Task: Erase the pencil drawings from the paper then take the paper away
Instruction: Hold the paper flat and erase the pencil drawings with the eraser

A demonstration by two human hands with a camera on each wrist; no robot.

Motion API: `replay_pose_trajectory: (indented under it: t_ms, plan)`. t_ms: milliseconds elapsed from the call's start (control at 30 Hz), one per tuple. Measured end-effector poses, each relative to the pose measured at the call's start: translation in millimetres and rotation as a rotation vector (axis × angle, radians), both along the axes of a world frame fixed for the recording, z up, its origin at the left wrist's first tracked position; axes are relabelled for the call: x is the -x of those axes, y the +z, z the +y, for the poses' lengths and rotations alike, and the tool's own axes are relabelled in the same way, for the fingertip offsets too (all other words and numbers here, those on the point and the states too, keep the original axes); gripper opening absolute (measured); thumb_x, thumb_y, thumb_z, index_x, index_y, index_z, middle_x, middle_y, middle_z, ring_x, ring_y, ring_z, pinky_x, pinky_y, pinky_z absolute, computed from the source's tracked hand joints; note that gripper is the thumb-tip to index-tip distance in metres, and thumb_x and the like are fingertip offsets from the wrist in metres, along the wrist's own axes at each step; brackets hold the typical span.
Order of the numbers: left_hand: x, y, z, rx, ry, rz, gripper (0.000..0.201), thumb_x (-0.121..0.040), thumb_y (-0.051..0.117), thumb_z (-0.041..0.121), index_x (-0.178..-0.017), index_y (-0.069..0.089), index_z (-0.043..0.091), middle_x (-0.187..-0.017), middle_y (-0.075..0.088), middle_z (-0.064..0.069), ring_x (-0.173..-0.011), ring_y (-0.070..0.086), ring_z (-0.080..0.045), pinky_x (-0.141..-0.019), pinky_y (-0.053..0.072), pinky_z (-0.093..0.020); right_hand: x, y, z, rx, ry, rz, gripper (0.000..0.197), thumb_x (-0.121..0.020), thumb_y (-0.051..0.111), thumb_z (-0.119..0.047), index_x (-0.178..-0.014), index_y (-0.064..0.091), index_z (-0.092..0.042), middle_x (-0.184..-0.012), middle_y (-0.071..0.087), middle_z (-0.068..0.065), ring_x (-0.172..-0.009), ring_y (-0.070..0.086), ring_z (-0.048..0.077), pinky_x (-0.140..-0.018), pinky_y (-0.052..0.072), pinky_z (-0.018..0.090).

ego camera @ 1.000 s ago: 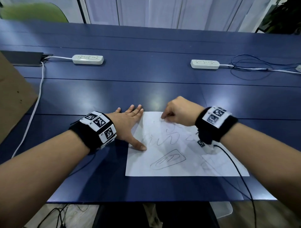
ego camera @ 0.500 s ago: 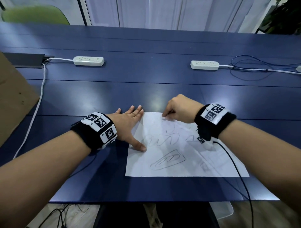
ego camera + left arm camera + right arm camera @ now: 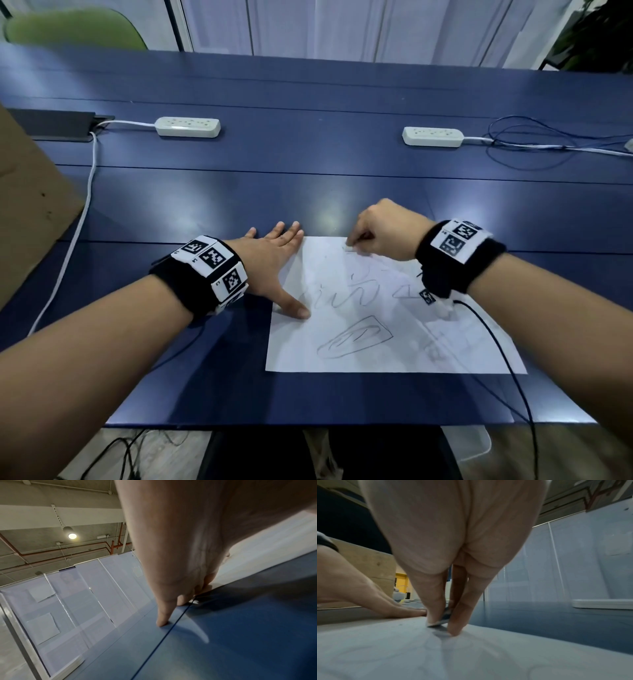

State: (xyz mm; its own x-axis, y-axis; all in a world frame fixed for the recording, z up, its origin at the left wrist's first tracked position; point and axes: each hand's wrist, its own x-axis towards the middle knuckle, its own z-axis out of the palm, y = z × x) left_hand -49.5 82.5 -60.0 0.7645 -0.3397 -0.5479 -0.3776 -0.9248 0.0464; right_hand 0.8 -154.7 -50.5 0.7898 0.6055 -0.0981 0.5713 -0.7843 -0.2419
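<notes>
A white paper with pencil scribbles and a leaf-like outline lies on the blue table. My left hand lies flat with straight fingers, pressing the paper's left edge, thumb on the sheet. My right hand pinches a small eraser between thumb and fingers and holds its tip on the paper near the far edge. In the left wrist view the fingers rest flat on the table by the paper's corner.
Two white power strips lie further back, with cables trailing to the right. A brown cardboard sheet sits at the left edge. The table's near edge is just below the paper.
My right hand with the eraser has moved a little up the paper toward its far edge. The left hand and the paper have stayed put.
</notes>
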Motion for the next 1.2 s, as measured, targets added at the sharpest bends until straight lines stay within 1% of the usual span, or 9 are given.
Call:
replay_pose_trajectory:
  t_ms: [233, 400, 567, 700, 800, 867, 967, 1100, 1200]
  plan:
    - [-1, 0, 0, -0.005, -0.003, -0.006, 0.147, -0.048, 0.056, 0.092, -0.150, -0.022, 0.021, -0.155, -0.030, 0.010, -0.144, -0.024, -0.011, -0.119, -0.001, -0.053, 42, -1, -9, -0.023, 0.113, 0.113, 0.015, -0.078, 0.068, -0.018, -0.090, 0.075, -0.025, -0.088, 0.072, -0.010, -0.075, 0.061, 0.003, -0.071, 0.047, 0.018]
    - [1, 2, -2, -0.008, -0.002, -0.008, 0.148, -0.047, 0.056, 0.092, -0.151, -0.020, 0.021, -0.156, -0.028, 0.009, -0.144, -0.023, -0.013, -0.119, -0.001, -0.054, 7, 2, -2, 0.003, -0.014, -0.006, 0.019, -0.080, 0.062, -0.015, -0.094, 0.075, -0.018, -0.092, 0.075, 0.000, -0.085, 0.066, 0.020, -0.077, 0.052, 0.030]
    - [1, 7, -18, -0.015, -0.032, -0.068, 0.147, -0.047, 0.048, 0.096, -0.152, -0.015, 0.016, -0.157, -0.025, 0.004, -0.144, -0.023, -0.012, -0.119, -0.002, -0.053, 16, -6, -6, 0.016, -0.010, -0.020, 0.019, -0.082, 0.061, -0.017, -0.095, 0.074, -0.020, -0.093, 0.073, -0.001, -0.088, 0.063, 0.021, -0.078, 0.051, 0.033]
    - [7, 2, -49, 0.039, -0.116, -0.040, 0.142, -0.056, 0.055, 0.089, -0.152, -0.016, 0.012, -0.158, -0.024, 0.000, -0.146, -0.020, -0.013, -0.121, 0.000, -0.046, 10, -4, -7, 0.007, -0.012, -0.028, 0.019, -0.081, 0.063, -0.019, -0.097, 0.074, -0.022, -0.092, 0.073, 0.000, -0.087, 0.065, 0.021, -0.080, 0.050, 0.031]
    - [7, -4, -48, 0.067, -0.112, -0.041, 0.139, -0.061, 0.059, 0.084, -0.151, -0.017, 0.011, -0.158, -0.024, -0.001, -0.146, -0.018, -0.014, -0.122, 0.001, -0.042, 25, -2, -9, 0.013, 0.114, -0.017, 0.019, -0.078, 0.065, -0.016, -0.094, 0.075, -0.021, -0.092, 0.073, -0.003, -0.082, 0.065, 0.018, -0.077, 0.048, 0.027]
    - [8, -6, -44, 0.086, -0.113, -0.042, 0.139, -0.060, 0.059, 0.085, -0.151, -0.017, 0.012, -0.158, -0.024, 0.000, -0.146, -0.019, -0.013, -0.122, -0.001, -0.041, 42, -2, -15, -0.011, 0.204, 0.063, 0.018, -0.077, 0.067, -0.016, -0.091, 0.075, -0.021, -0.090, 0.072, -0.005, -0.074, 0.063, 0.010, -0.071, 0.047, 0.022]
    - [9, -6, -44, 0.075, -0.118, -0.038, 0.139, -0.061, 0.058, 0.085, -0.151, -0.019, 0.012, -0.157, -0.026, 0.000, -0.145, -0.020, -0.013, -0.121, -0.001, -0.042, 40, -1, -16, -0.011, 0.191, 0.096, 0.017, -0.077, 0.069, -0.017, -0.091, 0.075, -0.023, -0.090, 0.072, -0.007, -0.069, 0.058, 0.002, -0.068, 0.041, 0.012]
    - [9, -3, -46, 0.057, -0.119, -0.038, 0.140, -0.060, 0.057, 0.086, -0.151, -0.019, 0.012, -0.157, -0.026, 0.000, -0.145, -0.020, -0.013, -0.121, 0.000, -0.043, -2, 2, -7, 0.046, 0.022, -0.028, 0.020, -0.079, 0.065, -0.016, -0.096, 0.074, -0.021, -0.093, 0.074, -0.001, -0.086, 0.067, 0.017, -0.073, 0.037, 0.015]
    - [8, -4, -45, 0.055, -0.119, -0.035, 0.141, -0.060, 0.058, 0.086, -0.150, -0.020, 0.012, -0.157, -0.026, 0.000, -0.145, -0.020, -0.014, -0.121, -0.001, -0.043, 2, 0, -8, 0.035, 0.112, -0.036, 0.018, -0.078, 0.066, -0.016, -0.093, 0.075, -0.020, -0.091, 0.074, -0.003, -0.083, 0.066, 0.017, -0.073, 0.040, 0.016]
